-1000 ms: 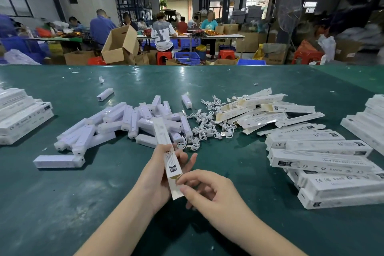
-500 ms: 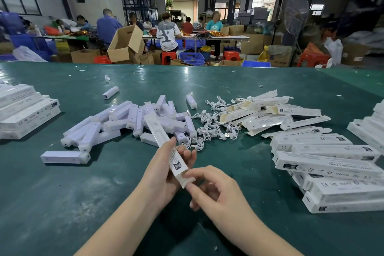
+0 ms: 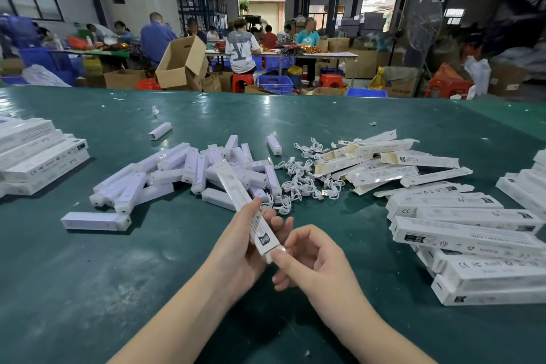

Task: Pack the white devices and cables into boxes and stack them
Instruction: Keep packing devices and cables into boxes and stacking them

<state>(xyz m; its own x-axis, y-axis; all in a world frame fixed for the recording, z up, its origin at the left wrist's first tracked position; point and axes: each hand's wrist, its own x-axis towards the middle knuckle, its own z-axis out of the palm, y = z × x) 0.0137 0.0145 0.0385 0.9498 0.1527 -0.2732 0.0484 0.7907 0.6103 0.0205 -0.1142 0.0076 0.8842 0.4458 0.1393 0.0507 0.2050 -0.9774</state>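
We hold one long white box (image 3: pixel 246 207) above the green table (image 3: pixel 88 289), tilted with its far end over the pile of white devices (image 3: pixel 189 174). Our left hand (image 3: pixel 245 248) grips the box near its lower end, fingers curled round it. Our right hand (image 3: pixel 310 257) presses its thumb tip against the lower end flap, the other fingers loosely curled. The coiled white cables (image 3: pixel 301 183) lie just right of the device pile. Open boxes (image 3: pixel 384 162) lie right of the cables. Closed boxes (image 3: pixel 472 242) lie in a heap further right of the device pile. A stack of boxes (image 3: pixel 38 156) sits well left of it.
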